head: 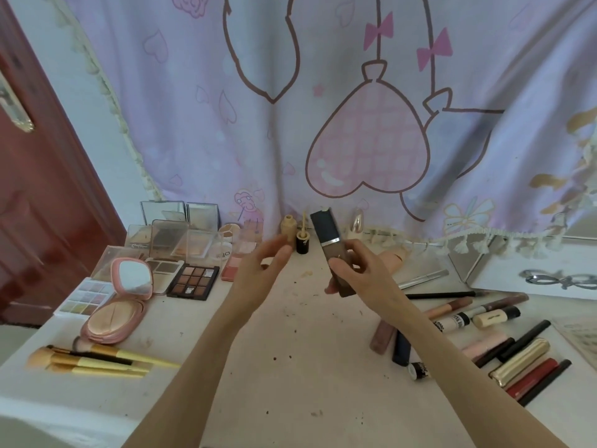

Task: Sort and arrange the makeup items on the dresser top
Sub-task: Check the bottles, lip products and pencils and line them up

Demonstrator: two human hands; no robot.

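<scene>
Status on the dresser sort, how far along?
Roughly midway. Grouped: palettes back left, brushes front left. In hand: right hand grips a dark tube; left hand open. Left: tubes and pencils scattered at right.

Home bedroom: makeup-strewn dresser top [290,367], cartoon-print curtain [323,92], red wooden door [38,195].
</scene>
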